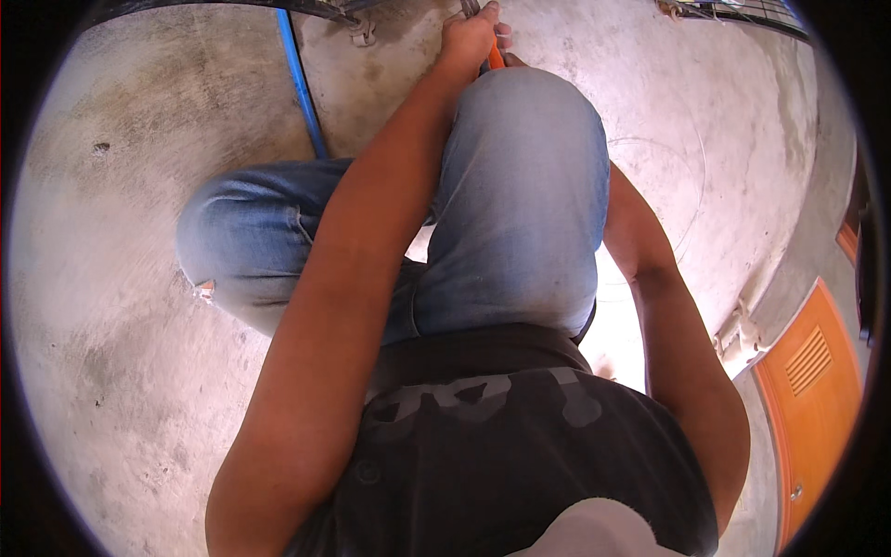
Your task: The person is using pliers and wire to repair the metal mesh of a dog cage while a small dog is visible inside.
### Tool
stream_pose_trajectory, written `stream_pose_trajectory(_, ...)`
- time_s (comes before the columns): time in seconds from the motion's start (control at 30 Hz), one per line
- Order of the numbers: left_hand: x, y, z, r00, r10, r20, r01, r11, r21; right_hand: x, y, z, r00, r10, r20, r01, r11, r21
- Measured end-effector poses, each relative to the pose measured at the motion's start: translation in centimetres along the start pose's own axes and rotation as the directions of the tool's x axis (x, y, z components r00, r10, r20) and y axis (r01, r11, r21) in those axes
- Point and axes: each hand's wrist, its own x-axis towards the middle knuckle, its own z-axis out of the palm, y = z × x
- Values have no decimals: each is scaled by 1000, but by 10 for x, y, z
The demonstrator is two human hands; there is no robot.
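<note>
My left hand (469, 42) is at the top of the view, just beyond my raised knee. Its fingers are closed around a dark grey metal piece (471, 7) that sticks out past them. Right beside that hand an orange handle-like part (496, 58) shows; whether it belongs to the same tool I cannot tell. My right forearm passes behind the knee, and only a bit of my right hand (512, 60) peeks out close to the orange part. The knee hides the rest of its fingers.
A blue pipe or bar (302, 84) lies on the concrete floor (139, 241) at the upper left. A thin wire loop (703, 176) lies right of my knee. An orange door (809, 390) stands at the far right. Dark frames edge the top corners.
</note>
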Motion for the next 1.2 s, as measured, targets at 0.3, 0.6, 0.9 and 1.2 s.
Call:
stream_pose_trajectory(0.3,-4,16,-26,994,-98,52,55,843,536,-11,2,6,999,-29,-21,29,999,-19)
stream_pose_trajectory(0.6,-87,120,-126,915,176,-364,-7,908,420,-6,3,10,997,-73,-13,72,996,-58)
stream_pose_trajectory(0.9,-187,196,-129,714,611,-342,-170,625,762,45,-50,-22,998,57,5,-55,983,-174)
stream_pose_trajectory(1.2,-148,187,-132,758,561,-332,-181,670,720,92,-60,-58,986,-136,-95,84,903,-421)
